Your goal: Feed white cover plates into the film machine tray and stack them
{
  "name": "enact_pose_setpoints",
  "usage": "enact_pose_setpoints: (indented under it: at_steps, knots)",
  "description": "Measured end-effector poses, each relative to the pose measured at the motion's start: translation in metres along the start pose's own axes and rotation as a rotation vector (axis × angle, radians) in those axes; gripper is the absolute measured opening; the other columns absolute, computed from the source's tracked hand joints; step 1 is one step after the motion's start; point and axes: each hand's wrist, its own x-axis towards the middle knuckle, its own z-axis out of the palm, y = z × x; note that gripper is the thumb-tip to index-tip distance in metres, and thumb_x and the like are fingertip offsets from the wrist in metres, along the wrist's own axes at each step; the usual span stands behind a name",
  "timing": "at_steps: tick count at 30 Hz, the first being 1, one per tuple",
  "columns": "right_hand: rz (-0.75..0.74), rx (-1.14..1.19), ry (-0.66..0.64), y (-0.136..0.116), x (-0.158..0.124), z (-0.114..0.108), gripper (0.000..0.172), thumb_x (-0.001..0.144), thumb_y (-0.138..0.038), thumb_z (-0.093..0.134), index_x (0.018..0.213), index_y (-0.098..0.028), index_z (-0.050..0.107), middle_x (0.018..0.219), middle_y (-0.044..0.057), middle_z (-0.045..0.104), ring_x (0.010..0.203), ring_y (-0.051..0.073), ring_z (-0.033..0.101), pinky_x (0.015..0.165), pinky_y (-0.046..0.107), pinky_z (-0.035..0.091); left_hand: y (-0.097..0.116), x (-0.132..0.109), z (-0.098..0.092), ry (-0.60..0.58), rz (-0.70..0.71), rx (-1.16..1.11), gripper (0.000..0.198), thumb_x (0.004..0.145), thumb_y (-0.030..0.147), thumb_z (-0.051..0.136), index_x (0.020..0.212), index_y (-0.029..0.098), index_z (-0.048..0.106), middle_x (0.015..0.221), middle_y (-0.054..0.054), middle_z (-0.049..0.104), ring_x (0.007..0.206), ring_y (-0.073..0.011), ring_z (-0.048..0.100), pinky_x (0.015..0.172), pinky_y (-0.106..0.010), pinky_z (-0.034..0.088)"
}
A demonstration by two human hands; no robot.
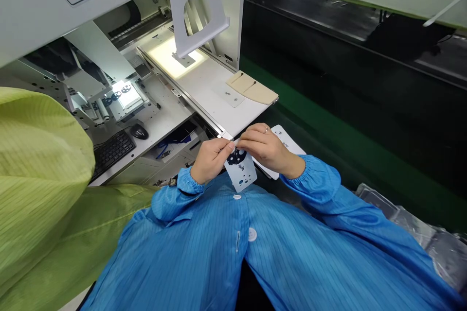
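Observation:
My left hand [212, 159] and my right hand [269, 149] meet in front of my chest, fingers closed in a pinch at the top of a small white sheet [245, 177]. Dark holes and small black marks show on the sheet, which hangs down towards my coat. At its upper part, just under my fingertips, is a black piece with round holes [236, 157]; I cannot tell whether it lies on the sheet or is printed on it. Behind my right wrist are more white sheets [288, 140], partly covered by my hand and forearm.
Ahead is a white machine shelf [219, 99] with a lit panel [170, 63], a thin sheet [230, 93] and a beige plate [251, 87]. A white bracket [204, 34] hangs above. A keyboard [113, 153] and mouse [139, 131] are left, beside a person's yellow-green garment [44, 170]. Plastic packets [412, 223] lie right.

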Motion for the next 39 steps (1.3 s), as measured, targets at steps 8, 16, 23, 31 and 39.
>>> enact_pose_setpoints:
  at_steps: [8, 16, 23, 31, 39]
  knots:
    - [-0.13, -0.158, -0.097, 0.001, 0.003, -0.002, 0.018, 0.091, -0.013, 0.041, 0.091, -0.015, 0.058, 0.081, 0.006, 0.057, 0.086, 0.018, 0.045, 0.073, 0.033, 0.041, -0.001, -0.001, 0.002, -0.031, -0.007, -0.064, 0.034, 0.088, 0.035, 0.045, 0.071, 0.016, 0.066, 0.063, -0.002, 0.062, 0.059, -0.0113, 0.054, 0.058, -0.023, 0.04]
    - [-0.112, -0.18, -0.034, 0.002, -0.007, 0.009, 0.017, 0.091, -0.012, 0.039, 0.092, -0.014, 0.055, 0.085, 0.009, 0.054, 0.087, 0.02, 0.045, 0.074, 0.034, 0.043, 0.0, -0.003, 0.008, 0.021, -0.074, -0.089, 0.034, 0.088, 0.034, 0.045, 0.069, 0.014, 0.065, 0.058, 0.0, 0.057, 0.055, -0.0098, 0.05, 0.054, -0.022, 0.037]
    - [-0.081, -0.113, 0.134, -0.001, -0.019, 0.017, 0.016, 0.087, -0.009, 0.045, 0.095, -0.015, 0.058, 0.087, 0.009, 0.06, 0.087, 0.02, 0.053, 0.071, 0.036, 0.049, 0.002, -0.002, 0.01, 0.059, -0.05, -0.036, 0.032, 0.089, 0.032, 0.046, 0.069, 0.014, 0.064, 0.059, 0.0, 0.058, 0.056, -0.0094, 0.05, 0.055, -0.021, 0.038]
    - [0.086, 0.184, 0.208, 0.003, -0.016, 0.002, 0.014, 0.084, -0.012, 0.056, 0.095, -0.019, 0.062, 0.084, 0.006, 0.066, 0.08, 0.017, 0.061, 0.069, 0.034, 0.051, -0.001, 0.001, 0.005, 0.07, 0.011, 0.023, 0.032, 0.089, 0.031, 0.045, 0.067, 0.014, 0.063, 0.056, 0.0, 0.057, 0.055, -0.0092, 0.051, 0.053, -0.021, 0.038]
    - [0.036, 0.091, 0.04, 0.007, -0.003, -0.004, 0.008, 0.088, -0.02, 0.052, 0.086, -0.02, 0.06, 0.077, 0.003, 0.062, 0.076, 0.015, 0.054, 0.07, 0.033, 0.044, 0.001, 0.004, 0.006, 0.017, 0.102, 0.063, 0.03, 0.09, 0.029, 0.044, 0.072, 0.014, 0.064, 0.06, -0.001, 0.061, 0.058, -0.0096, 0.055, 0.056, -0.021, 0.04]
